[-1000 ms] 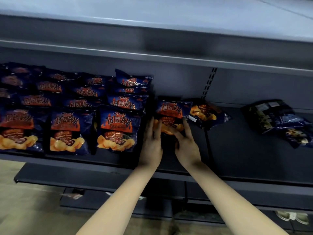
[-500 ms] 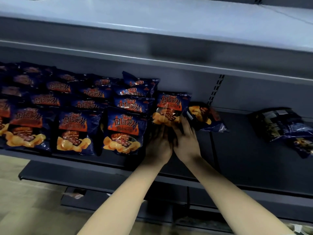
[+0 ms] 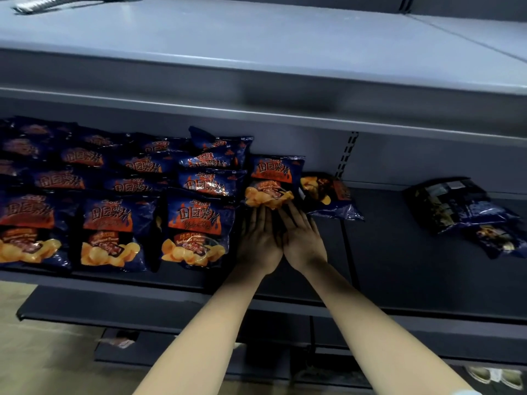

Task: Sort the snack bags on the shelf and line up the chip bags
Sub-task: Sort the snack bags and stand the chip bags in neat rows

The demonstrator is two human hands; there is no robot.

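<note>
Dark shelf (image 3: 385,252): chip bags (image 3: 196,226) in rows left, tipped bag (image 3: 328,195) mid, two loose bags (image 3: 456,206) right.

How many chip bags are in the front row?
3: the left-edge bag, the middle bag, and the right bag, next to the left hand. More may hide past the left edge.

Your left hand (image 3: 258,240) and right hand (image 3: 303,242) are bare, both forearms uncovered; a pale sliver of fabric (image 3: 465,392), possibly a sleeve, edges your right arm.

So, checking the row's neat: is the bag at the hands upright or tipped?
Upright: the chip bag shows its logo level, top seam uppermost.
</note>
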